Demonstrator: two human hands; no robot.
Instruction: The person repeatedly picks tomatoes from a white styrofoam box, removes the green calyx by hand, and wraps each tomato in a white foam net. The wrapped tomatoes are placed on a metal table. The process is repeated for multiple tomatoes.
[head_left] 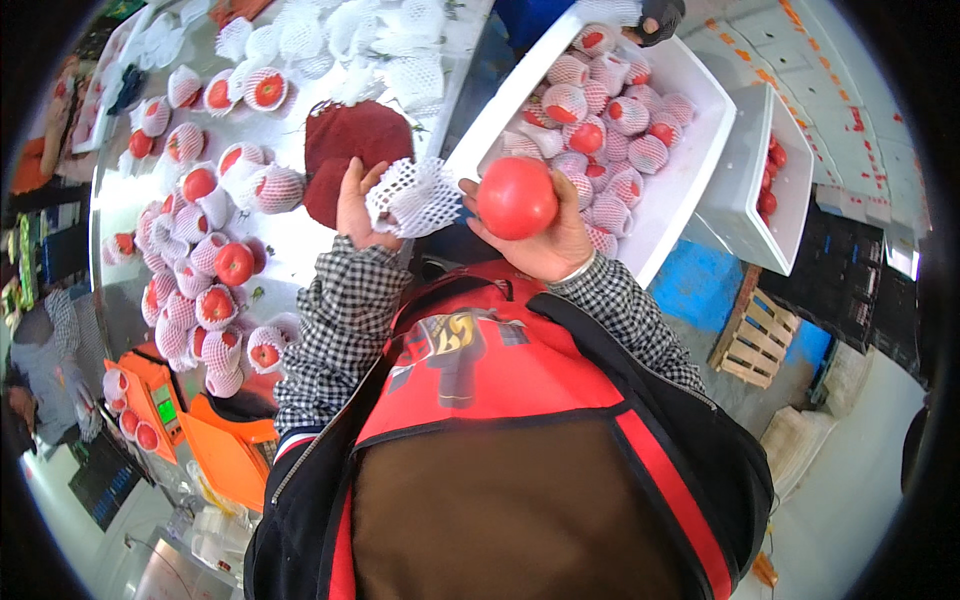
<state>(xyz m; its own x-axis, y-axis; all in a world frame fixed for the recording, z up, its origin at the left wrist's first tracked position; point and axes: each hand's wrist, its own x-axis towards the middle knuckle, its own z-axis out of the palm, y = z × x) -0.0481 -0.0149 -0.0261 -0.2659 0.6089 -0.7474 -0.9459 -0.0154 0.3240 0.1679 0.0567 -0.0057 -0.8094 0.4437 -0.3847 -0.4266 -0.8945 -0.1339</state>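
Note:
My right hand [555,240] holds a large, bare red tomato [516,198] in front of my chest, its fingers wrapped round the side and underneath. Just left of it, my left hand [362,212] grips a white foam net sleeve [415,198], which is bunched up and has no fruit in it that I can see. A small gap separates the sleeve from the tomato. Behind my left hand a dark red cloth [358,140] lies on the metal table [290,235]. Many net-wrapped tomatoes [195,265] are heaped on the table's left part.
Loose foam nets [350,35] cover the table's far end. A white foam box [690,150] of wrapped tomatoes stands at right, with another person's gloved hand [660,18] at its far edge. Beyond are a second white box [735,195] and a wooden pallet [755,330]. An orange scale [150,400] sits lower left.

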